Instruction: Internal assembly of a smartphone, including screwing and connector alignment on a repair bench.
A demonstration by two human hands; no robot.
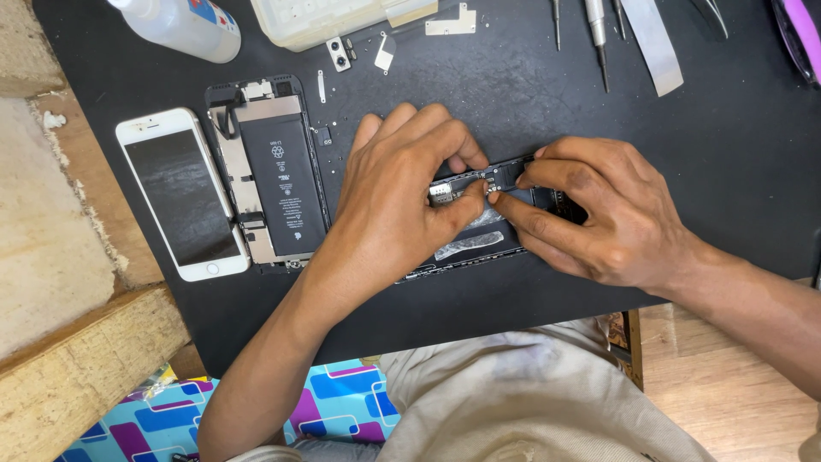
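Your left hand point(402, 192) and right hand point(599, 214) both pinch at the logic board point(500, 175) inside the opened phone body point(479, 248) lying mid-surface point(701, 128); fingers curled, tips nearly touching. Another opened phone point(274, 171) and a white screen point(181, 192) lie to the left.

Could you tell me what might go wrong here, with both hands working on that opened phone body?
1. The left hand and right hand pinch a small part inside the opened phone body; it could slip or bend.
2. Loose metal brackets lie on the black mat and could be brushed away.
3. The second open phone with its battery exposed lies close to the left forearm and might get knocked.
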